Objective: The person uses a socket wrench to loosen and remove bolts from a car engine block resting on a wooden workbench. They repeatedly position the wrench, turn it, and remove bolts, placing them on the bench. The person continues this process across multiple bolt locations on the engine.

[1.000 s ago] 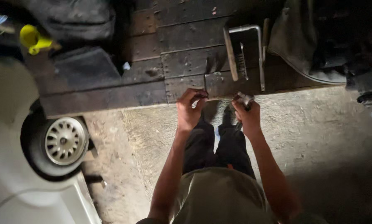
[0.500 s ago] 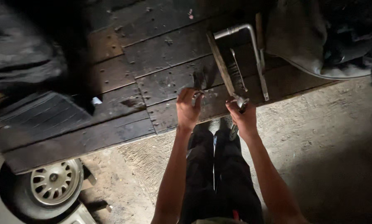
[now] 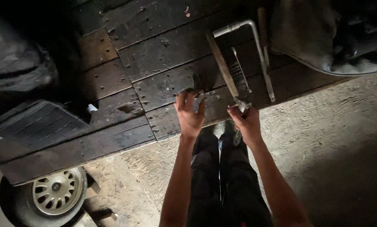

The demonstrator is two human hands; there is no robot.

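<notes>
Head view looks straight down on us at the edge of a dark wooden platform [image 3: 112,80] of nailed planks, which serves as our surface. Nearest the camera are our legs in dark trousers [image 3: 222,180] over a rough concrete floor [image 3: 323,138], with a car wheel [image 3: 56,195] at lower left.

Our right hand [image 3: 248,122] has its grip closed around the handle of a small metal tool [image 3: 244,107]; its shiny head shows just above the fist, right at the plank edge. It looks like a socket driver or ratchet, though we cannot tell which. We judge it stiff, fairly heavy for its size and possibly slick with grease, so the fist around the handle below the head seems the sound place to hold it.

Our left hand [image 3: 190,115] lies with fingers spread and nearly flat on the planks, touching or pinching a small greyish piece [image 3: 202,96]; whether that grip has closed on it, we cannot tell. The piece seems light and easy to lose in the dim light.

Just beyond the right hand a long wooden handle [image 3: 222,65] runs diagonally away, beside a slim spanner [image 3: 240,69] and a bent steel wheel brace [image 3: 257,48]. The brace would be heavy and rigid, best taken along its long shaft. Farther right lies a heap of grey cloth [image 3: 314,38].
</notes>
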